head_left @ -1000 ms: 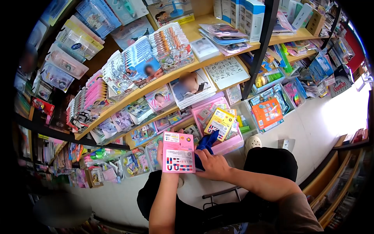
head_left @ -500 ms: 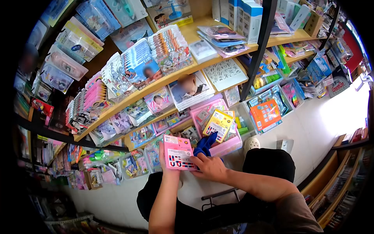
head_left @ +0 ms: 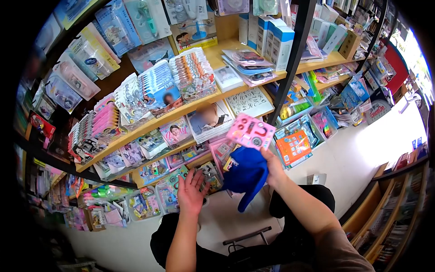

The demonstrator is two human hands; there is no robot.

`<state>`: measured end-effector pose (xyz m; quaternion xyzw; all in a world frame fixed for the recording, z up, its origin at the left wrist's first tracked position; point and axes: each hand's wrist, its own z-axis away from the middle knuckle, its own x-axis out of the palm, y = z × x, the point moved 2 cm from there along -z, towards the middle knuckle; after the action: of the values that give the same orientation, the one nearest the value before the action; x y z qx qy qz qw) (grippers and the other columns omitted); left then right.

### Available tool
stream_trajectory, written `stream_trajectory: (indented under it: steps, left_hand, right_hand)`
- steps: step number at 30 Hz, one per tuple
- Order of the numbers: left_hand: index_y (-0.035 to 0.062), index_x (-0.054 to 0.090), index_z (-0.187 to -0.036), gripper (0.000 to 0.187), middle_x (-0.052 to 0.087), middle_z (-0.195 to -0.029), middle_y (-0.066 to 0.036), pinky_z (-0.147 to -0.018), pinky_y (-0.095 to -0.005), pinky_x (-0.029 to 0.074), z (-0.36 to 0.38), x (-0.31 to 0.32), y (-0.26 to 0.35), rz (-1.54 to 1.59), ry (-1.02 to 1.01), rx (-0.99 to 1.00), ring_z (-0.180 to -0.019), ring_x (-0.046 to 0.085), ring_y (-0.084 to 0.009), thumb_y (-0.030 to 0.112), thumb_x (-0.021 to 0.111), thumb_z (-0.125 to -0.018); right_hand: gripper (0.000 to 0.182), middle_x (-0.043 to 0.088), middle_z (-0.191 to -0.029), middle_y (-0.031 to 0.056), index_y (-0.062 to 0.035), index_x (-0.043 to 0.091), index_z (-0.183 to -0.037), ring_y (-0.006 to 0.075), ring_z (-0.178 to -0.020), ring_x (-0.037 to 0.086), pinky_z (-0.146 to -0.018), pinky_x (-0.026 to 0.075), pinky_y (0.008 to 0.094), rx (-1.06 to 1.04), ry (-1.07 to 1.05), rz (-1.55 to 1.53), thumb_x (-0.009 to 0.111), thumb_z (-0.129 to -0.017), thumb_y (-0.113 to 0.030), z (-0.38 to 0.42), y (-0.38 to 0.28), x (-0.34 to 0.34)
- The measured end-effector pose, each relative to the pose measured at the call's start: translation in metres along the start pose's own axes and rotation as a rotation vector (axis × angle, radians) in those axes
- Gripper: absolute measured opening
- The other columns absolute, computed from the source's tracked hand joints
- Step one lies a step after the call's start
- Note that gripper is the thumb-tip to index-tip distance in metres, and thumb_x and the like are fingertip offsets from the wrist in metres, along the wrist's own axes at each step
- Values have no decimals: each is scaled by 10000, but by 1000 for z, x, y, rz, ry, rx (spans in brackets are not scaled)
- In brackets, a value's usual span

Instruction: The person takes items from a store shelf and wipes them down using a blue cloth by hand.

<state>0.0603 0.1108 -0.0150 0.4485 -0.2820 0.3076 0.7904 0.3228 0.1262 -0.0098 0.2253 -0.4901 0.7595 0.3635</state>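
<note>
My right hand [head_left: 273, 168] is closed round the edge of a pink box [head_left: 251, 131] with horseshoe magnet pictures, and a blue cloth [head_left: 247, 172] hangs from the same hand. The cloth covers part of a pink bin [head_left: 217, 147] behind it. My left hand [head_left: 192, 192] is empty, palm up with its fingers spread, close to the packaged goods in the clear bins [head_left: 168, 188] under the shelf.
A wooden shelf [head_left: 149, 124] with booklets and packets crosses in front of me. A black post [head_left: 294, 59] rises on the right. An orange package [head_left: 294, 148] lies in a bin. A metal stool frame [head_left: 247, 238] stands between my legs.
The pink box has moved up and right, out of my left hand, and shows another face. My left hand has opened. The blue cloth now hangs from my right hand, and the view has shifted.
</note>
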Motion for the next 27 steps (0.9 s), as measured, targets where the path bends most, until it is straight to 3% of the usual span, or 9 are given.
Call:
stream_trajectory:
  steps: [5, 8, 12, 16, 17, 20, 22, 24, 27]
  left_hand:
    - [96, 462, -1230, 531, 528, -1157, -58, -908, -388, 369, 2, -1, 0, -21, -52, -16, -1064, 436, -178, 505, 388, -900]
    - [95, 469, -1222, 510, 536, -1149, -52, -891, -378, 386, 5, -1, -1, -36, -36, -31, -1045, 458, -171, 488, 380, -910]
    - [91, 474, -1217, 492, 548, -1135, -49, -886, -376, 392, 6, -4, 2, -32, -34, -29, -1037, 478, -169, 468, 368, -920]
    - [83, 475, -1218, 485, 550, -1138, -44, -882, -371, 396, 9, -2, 6, -50, -12, -29, -1034, 488, -165, 454, 362, -925]
    - [85, 476, -1217, 481, 549, -1137, -43, -878, -366, 397, 10, -2, 7, -64, -10, -30, -1029, 491, -165, 451, 364, -925]
    - [86, 476, -1216, 456, 544, -1136, -44, -881, -354, 396, 7, -6, 8, -140, -6, -33, -1028, 493, -161, 423, 386, -923]
    - [80, 473, -1219, 427, 538, -1141, -49, -898, -351, 390, 6, -12, 4, -243, 6, -47, -1049, 489, -156, 380, 423, -919]
    - [60, 486, -1198, 390, 537, -1139, -61, -911, -351, 393, 14, 3, -5, -536, -96, -12, -1078, 474, -157, 317, 480, -904]
    - [35, 464, -1214, 413, 531, -1166, -70, -907, -339, 403, 27, 20, -34, -863, -354, 77, -1097, 479, -169, 237, 558, -865]
  right_hand:
    - [366, 590, -1094, 136, -45, 516, -1117, 279, -1007, 557, -912, 426, 430, 31, 16, -81, 487, -904, -342, -50, -19, -33]
    - [313, 596, -1058, 122, -48, 502, -1127, 262, -954, 578, -867, 456, 420, 7, 39, -88, 453, -927, -284, -74, -33, -18]
    - [337, 611, -981, 115, -46, 528, -1078, 259, -827, 590, -746, 493, 404, -11, -18, -74, 460, -920, -336, -124, -39, -14]
    - [350, 624, -933, 109, -57, 554, -1006, 232, -805, 604, -697, 516, 416, 187, 16, 24, 455, -914, -380, -139, -33, -4]
    - [365, 630, -970, 123, -34, 550, -1039, 232, -833, 620, -741, 520, 421, 166, -1, 108, 473, -910, -366, -152, -23, -27]
    - [365, 625, -1016, 134, -6, 546, -1068, 235, -882, 624, -792, 515, 406, 406, 29, 346, 491, -909, -331, -105, -18, -20]
    - [364, 622, -1023, 137, 13, 538, -1104, 238, -916, 618, -824, 505, 390, 612, -77, 450, 514, -903, -289, -55, -13, -5]
    - [385, 613, -1053, 138, 15, 521, -1154, 243, -939, 611, -849, 493, 377, 722, -177, 440, 531, -896, -271, -15, 1, 3]
    - [416, 588, -1111, 123, -10, 513, -1178, 219, -991, 589, -864, 483, 358, 717, -237, 457, 550, -880, -299, 19, 29, 8]
